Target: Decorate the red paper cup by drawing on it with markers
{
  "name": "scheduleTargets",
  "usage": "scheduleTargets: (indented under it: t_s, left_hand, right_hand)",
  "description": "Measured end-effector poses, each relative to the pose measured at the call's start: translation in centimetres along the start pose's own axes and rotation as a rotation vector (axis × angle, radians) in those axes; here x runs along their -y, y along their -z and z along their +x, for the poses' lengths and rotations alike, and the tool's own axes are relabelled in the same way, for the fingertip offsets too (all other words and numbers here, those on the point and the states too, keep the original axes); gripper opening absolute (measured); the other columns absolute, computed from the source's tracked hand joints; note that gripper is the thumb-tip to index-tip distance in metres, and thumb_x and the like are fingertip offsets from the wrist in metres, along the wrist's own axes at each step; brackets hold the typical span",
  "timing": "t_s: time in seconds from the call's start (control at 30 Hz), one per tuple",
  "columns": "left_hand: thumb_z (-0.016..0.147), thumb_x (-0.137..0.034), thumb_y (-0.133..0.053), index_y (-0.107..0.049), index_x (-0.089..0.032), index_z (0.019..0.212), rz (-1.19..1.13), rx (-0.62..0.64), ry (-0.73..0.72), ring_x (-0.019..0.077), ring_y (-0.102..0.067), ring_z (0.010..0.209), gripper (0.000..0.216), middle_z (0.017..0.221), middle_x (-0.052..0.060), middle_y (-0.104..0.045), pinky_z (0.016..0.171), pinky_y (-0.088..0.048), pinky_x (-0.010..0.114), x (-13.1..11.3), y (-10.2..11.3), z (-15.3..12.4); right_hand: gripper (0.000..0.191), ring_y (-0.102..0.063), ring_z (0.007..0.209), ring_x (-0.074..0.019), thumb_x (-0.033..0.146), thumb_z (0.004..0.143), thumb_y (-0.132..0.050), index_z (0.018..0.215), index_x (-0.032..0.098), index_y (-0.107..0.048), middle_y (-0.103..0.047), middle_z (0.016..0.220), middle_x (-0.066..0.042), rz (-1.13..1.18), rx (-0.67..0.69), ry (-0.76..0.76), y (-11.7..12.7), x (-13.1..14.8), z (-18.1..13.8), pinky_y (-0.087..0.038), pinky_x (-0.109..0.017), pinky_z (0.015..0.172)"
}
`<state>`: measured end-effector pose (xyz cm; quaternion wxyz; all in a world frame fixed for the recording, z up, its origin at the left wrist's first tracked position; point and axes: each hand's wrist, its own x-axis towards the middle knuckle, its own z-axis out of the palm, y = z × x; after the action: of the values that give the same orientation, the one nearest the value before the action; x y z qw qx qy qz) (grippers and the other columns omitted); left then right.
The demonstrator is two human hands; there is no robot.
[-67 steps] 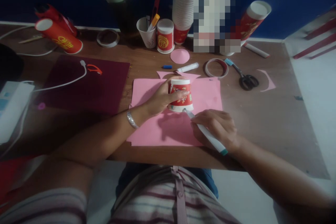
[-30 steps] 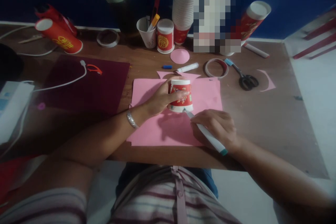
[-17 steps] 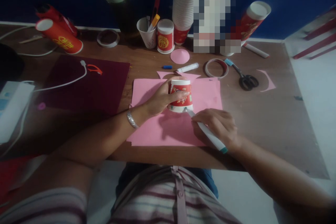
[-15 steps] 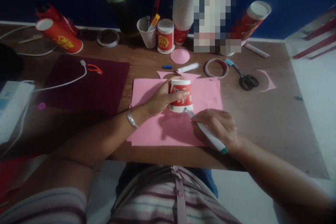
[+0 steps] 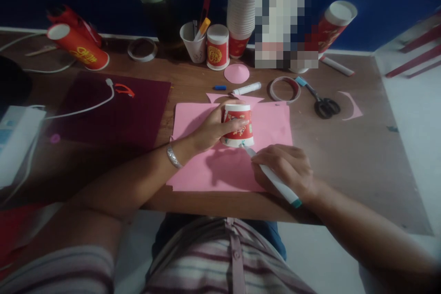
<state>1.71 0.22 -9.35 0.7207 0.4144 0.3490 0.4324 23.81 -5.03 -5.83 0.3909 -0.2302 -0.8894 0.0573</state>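
Observation:
My left hand is wrapped round a red and white paper cup, its thumb lying across the printed red band. Small green marks show on the white strip along the cup's lower edge. Closed round a white marker with a green end, my right hand keeps its tip at that strip, touching or very close to it. Beneath both hands lies pink paper, with their shadow on it.
Behind the paper are a white marker, a blue cap, a pink paper cone and a tape roll. Black-handled scissors lie to the right. A pen cup stands near stacked cups; a power strip is at left.
The marker in my right hand has shifted slightly, its green end now a little lower and farther right. My left hand and the cup stay practically still.

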Motion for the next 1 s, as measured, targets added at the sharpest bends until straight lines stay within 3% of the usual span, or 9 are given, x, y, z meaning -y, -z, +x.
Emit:
scheduleTargets:
  t_s: [0.57,1.0]
  left_hand:
    - [0.085,-0.038,-0.090,-0.061,-0.024,0.134,0.047,0.034,-0.003,0.0218,-0.073,0.107,0.058,0.122,0.008,-0.075,0.091,-0.061,0.037,0.47,0.46,-0.04]
    - [0.086,-0.041,-0.089,-0.060,-0.023,0.133,0.090,0.042,-0.002,0.0237,-0.072,0.111,0.058,0.127,0.010,-0.074,0.093,-0.061,0.039,0.27,0.48,0.04]
  right_hand:
    - [0.020,-0.068,0.068,-0.0139,0.004,0.101,-0.068,0.114,0.018,-0.061,-0.073,0.083,-0.002,-0.013,0.050,0.020,-0.19,-0.25,-0.15,-0.058,-0.027,0.061]
    - [0.020,-0.064,0.062,-0.0130,0.004,0.096,-0.066,0.108,0.019,-0.062,-0.071,0.079,0.000,-0.004,0.066,0.015,0.04,-0.16,-0.16,-0.055,-0.027,0.056]
